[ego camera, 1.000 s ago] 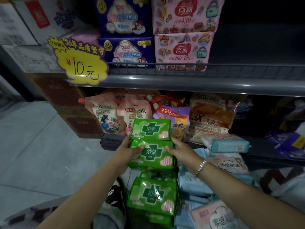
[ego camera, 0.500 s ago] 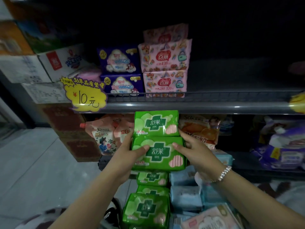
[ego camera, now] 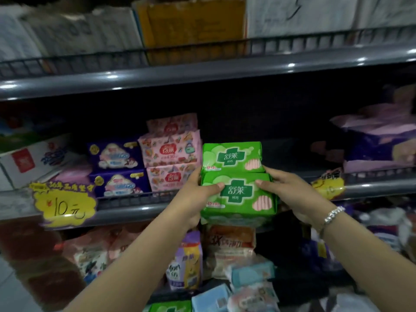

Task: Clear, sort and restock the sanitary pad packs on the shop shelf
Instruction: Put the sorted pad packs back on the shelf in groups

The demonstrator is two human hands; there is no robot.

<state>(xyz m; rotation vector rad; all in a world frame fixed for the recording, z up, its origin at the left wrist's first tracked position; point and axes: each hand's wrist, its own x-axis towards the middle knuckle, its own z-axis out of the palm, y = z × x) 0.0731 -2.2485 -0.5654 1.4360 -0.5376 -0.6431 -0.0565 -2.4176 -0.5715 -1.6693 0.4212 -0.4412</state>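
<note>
Left thumb [ego camera: 217, 186] is pressing flat on the front face of the lower green pack [ego camera: 238, 197], remaining fingers wrapping round its left edge and out of sight behind; the left hand [ego camera: 198, 197] is gripping that side. Right thumb [ego camera: 262, 183] is lying on the same pack's upper right corner, right hand [ego camera: 290, 194] curling round the right edge, fingers reaching behind. A second green pack [ego camera: 233, 157] is sitting stacked on top of the lower one, edges roughly lined up, both being held between the two hands, upright, faces toward camera. A beaded bracelet [ego camera: 333, 215] is showing on the right wrist.

The stack is hovering at the front rail of the middle shelf [ego camera: 139, 210], its bottom edge overlapping the shelf lip. Left edge of the top pack is just beside the pink packs [ego camera: 171, 152], nearly touching. To the right of the stack the shelf bay is looking dark and open as far as the purple packs [ego camera: 378, 145], well apart. Blue packs [ego camera: 117, 167] are standing left of the pink ones. A yellow price tag [ego camera: 64, 206] is hanging on the shelf lip at left. More green and pale packs [ego camera: 247, 287] are lying below, blurred.
</note>
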